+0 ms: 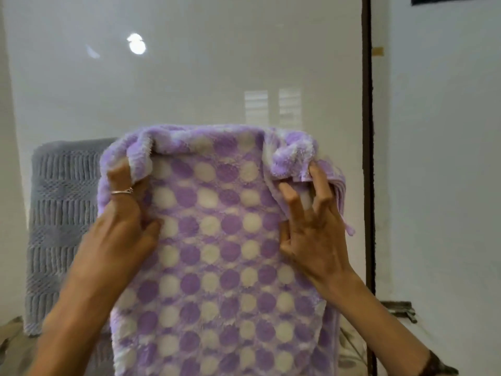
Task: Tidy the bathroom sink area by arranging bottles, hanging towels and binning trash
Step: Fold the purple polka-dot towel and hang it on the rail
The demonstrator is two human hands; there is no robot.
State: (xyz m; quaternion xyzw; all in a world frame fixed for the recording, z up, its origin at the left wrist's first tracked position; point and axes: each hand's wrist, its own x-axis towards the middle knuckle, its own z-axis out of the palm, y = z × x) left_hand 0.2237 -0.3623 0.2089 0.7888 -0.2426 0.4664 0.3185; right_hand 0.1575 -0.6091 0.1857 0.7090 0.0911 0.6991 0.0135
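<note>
Against the frosted glass panel [189, 77], head view: purple polka-dot towel [217, 240] hangs draped over something at its top edge; the bar itself is hidden under the fold. Grey ribbed towel [62, 213] hangs just beside it on the left, partly behind it.

Left hand [127, 221], ring on one finger, pinches the towel's upper left corner, fingers curled closed on the folded hem. Right hand [311, 221] has fingers spread and half open, fingertips pressing into the bunched upper right corner, not clamped.

Step in hand, as judged: squaring the towel on its hanger. The right corner is crumpled and rolled; it wants unrolling and a pull outward until the top edge lies flat. Keep the left pinch steady as anchor so the cloth does not slide off. Then smooth downward with both palms, keeping clear of the grey towel.
</note>
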